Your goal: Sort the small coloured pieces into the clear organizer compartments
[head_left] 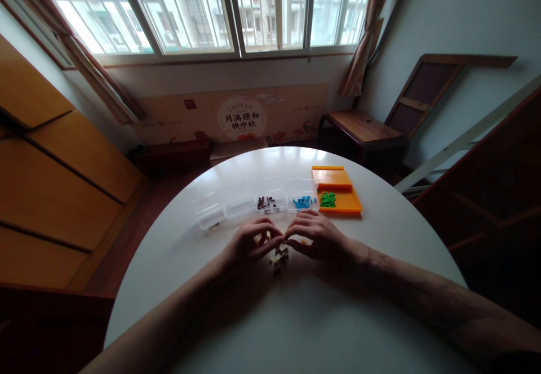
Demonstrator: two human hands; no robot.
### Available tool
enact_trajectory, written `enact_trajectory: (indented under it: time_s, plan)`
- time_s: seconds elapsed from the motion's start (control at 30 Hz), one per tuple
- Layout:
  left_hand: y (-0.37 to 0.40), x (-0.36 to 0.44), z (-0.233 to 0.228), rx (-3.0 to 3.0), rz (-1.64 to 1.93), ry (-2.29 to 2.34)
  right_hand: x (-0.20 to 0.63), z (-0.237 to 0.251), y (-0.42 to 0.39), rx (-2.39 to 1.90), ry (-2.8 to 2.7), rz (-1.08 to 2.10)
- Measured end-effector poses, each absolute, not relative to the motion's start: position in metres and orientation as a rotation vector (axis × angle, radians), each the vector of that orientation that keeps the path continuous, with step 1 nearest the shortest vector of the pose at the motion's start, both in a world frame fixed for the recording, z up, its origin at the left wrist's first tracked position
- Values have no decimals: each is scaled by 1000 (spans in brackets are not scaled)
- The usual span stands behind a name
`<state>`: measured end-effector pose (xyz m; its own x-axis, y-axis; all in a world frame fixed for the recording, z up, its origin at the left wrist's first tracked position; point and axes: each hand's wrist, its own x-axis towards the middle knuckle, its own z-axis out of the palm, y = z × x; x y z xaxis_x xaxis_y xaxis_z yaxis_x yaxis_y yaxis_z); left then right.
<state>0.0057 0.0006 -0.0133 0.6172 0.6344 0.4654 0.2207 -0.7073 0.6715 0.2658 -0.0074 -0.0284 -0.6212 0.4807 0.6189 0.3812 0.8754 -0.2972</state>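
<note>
My left hand (251,241) and my right hand (315,233) rest side by side on a round white table (296,317), fingertips almost meeting. Between and just below them lies a small heap of tiny mixed-colour pieces (279,255). Both hands have their fingers curled over this heap; whether a piece is pinched is too small to tell. Just beyond the hands stand clear plastic boxes: one with dark brown pieces (266,201), one with blue pieces (302,201). An orange tray (344,194) to the right holds green pieces (327,199).
Two more clear boxes (224,208) stand at the left of the row. A wooden chair (366,129) and a leaning board stand beyond the table at the right, wooden cabinets at the left, windows at the back.
</note>
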Motion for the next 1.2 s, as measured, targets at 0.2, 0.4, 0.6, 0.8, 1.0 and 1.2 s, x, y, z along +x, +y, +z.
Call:
enact_trajectory:
  time_s: [0.2, 0.4, 0.6, 0.8, 1.0, 1.2]
  plan:
    - [-1, 6, -14, 2304, 1001, 693, 267, -29, -7, -657, -2294, 135]
    - [2, 6, -21, 2434, 1114, 734, 267, -31, -4, -655, -2270, 104]
    - [4, 3, -13, 2539, 1136, 743, 266, -31, -5, -680, -2256, 116]
    - [20, -9, -4, 2524, 1390, 1148, 266, -29, -6, -707, -2241, 152]
    - [36, -20, -7, 2663, 1256, 1487, 267, -30, -5, -704, -2289, 163]
    - [33, -25, -5, 2687, 1217, 1398, 269, -31, -5, -708, -2300, 191]
